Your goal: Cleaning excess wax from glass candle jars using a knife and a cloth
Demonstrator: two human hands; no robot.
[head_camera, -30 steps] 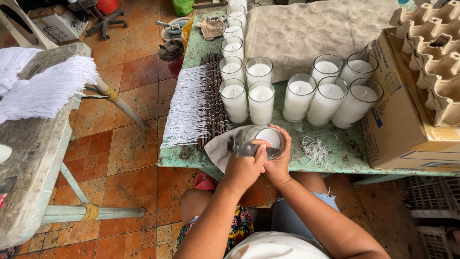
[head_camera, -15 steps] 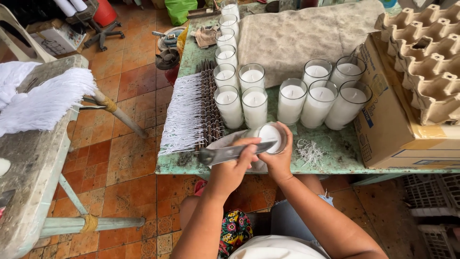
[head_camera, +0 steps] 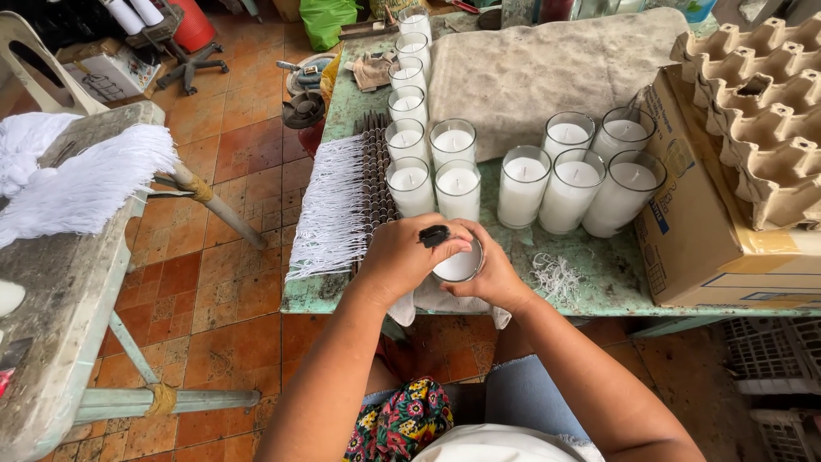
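Observation:
A glass candle jar (head_camera: 459, 265) filled with white wax sits at the near edge of the green table (head_camera: 599, 282), on a white cloth (head_camera: 432, 299). My right hand (head_camera: 492, 274) cups the jar from the right side. My left hand (head_camera: 402, 257) rests over its left rim and pinches a small dark tool (head_camera: 434, 235) above the wax. Several more wax-filled glass jars (head_camera: 526, 184) stand in rows just beyond my hands.
A bundle of white wicks on a dark rack (head_camera: 338, 210) lies left of the jars. A grey cloth (head_camera: 547, 68) covers the back of the table. A cardboard box (head_camera: 697, 231) topped with egg trays (head_camera: 761, 111) stands right. A bench with white fibres (head_camera: 77, 184) stands left.
My left hand has moved from holding the tool flat across the jar to pinching it upright over the wax. The camera view has shifted slightly, and the jar sits a little lower in view.

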